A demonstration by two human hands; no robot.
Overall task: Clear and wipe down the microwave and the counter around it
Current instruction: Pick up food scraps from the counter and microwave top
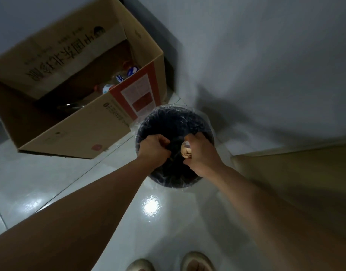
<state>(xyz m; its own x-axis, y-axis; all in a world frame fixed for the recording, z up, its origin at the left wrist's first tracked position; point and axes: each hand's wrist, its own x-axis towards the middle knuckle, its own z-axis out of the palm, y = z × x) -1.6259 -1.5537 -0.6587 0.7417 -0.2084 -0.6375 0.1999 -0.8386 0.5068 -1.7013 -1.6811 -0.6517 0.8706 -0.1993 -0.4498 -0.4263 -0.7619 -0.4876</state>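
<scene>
While both hands hover over the bin [169,118], the right hand [202,153] clasps a crumpled wad [185,150].

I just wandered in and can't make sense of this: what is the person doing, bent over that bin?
A person stands over a round dark bin lined with a clear plastic bag, on a glossy tiled floor. The right hand holds a small pale crumpled object over the opening, apparently to drop it in. The left hand is closed at the bin's rim; whether it grips the liner is unclear. Beside the bin sits an open cardboard box with plastic bottles inside.
</scene>
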